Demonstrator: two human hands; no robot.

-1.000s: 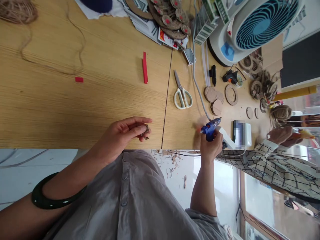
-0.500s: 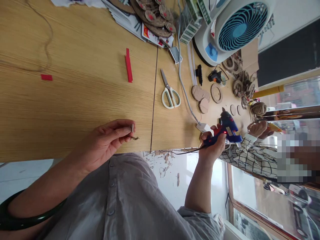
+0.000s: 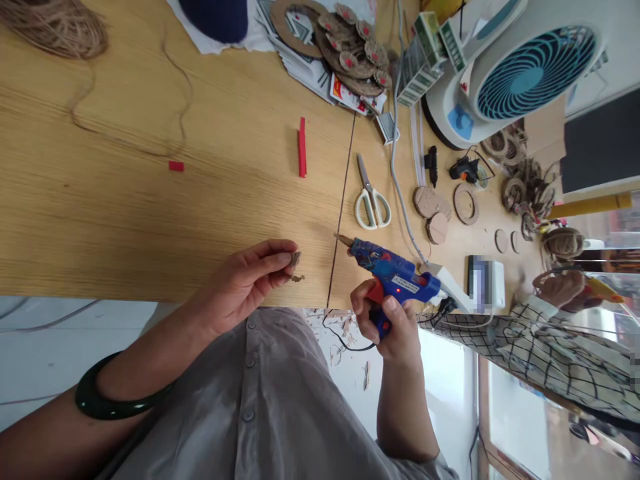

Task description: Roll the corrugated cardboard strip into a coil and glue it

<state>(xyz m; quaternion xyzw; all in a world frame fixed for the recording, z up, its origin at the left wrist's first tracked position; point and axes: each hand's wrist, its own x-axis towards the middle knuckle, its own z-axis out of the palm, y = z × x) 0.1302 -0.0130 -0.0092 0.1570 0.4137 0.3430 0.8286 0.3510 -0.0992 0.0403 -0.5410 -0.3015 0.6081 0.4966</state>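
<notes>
Near the table's front edge, my left hand (image 3: 255, 277) pinches a small brown piece of corrugated cardboard (image 3: 295, 260) between thumb and fingers; part of it is hidden by the fingertips. My right hand (image 3: 393, 320) is wrapped around the handle of a blue hot glue gun (image 3: 395, 273), fingers by its red trigger. The gun's nozzle points left, toward the cardboard piece, and stays apart from it. White-handled scissors (image 3: 371, 200) lie beyond the gun. A red strip (image 3: 302, 148) and a small red piece (image 3: 176, 166) rest on the wooden table (image 3: 225, 200).
A grey cable (image 3: 395, 147) runs to a white power strip (image 3: 453, 290) at the right. Behind stand a fan (image 3: 455, 107) and cardboard flower pieces (image 3: 350, 50). Cardboard discs (image 3: 437, 228) lie at right. Twine (image 3: 65, 33) sits far left. A co-worker's hands (image 3: 560, 290) hold a yellow tool.
My right hand has brought the glue gun leftward, its nozzle turned from pointing away to pointing at my left hand. The view has shifted left, showing more twine.
</notes>
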